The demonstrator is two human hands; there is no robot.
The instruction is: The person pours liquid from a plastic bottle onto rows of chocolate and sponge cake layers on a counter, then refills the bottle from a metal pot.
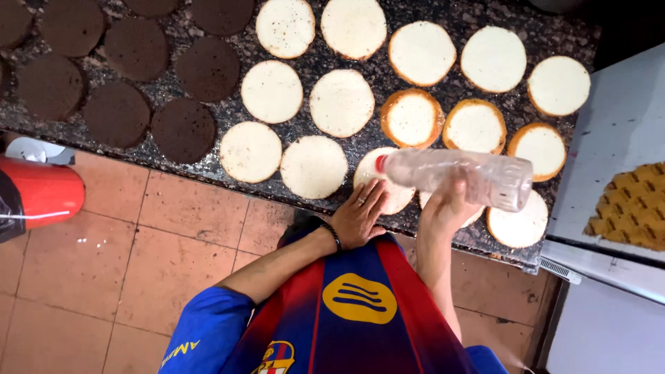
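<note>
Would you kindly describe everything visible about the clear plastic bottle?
The bottle is clear, ribbed plastic with a red cap at its left end. It lies roughly horizontal above the pale cake rounds at the counter's front edge, gripped from below by the right hand. Its contents cannot be made out.

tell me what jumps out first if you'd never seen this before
Rows of round cake layers cover the dark granite counter: pale ones across the middle and right, brown ones at the left. In front, the right hand holds a clear bottle tipped on its side over the nearest pale rounds, while the left hand rests at the counter's edge.
</note>
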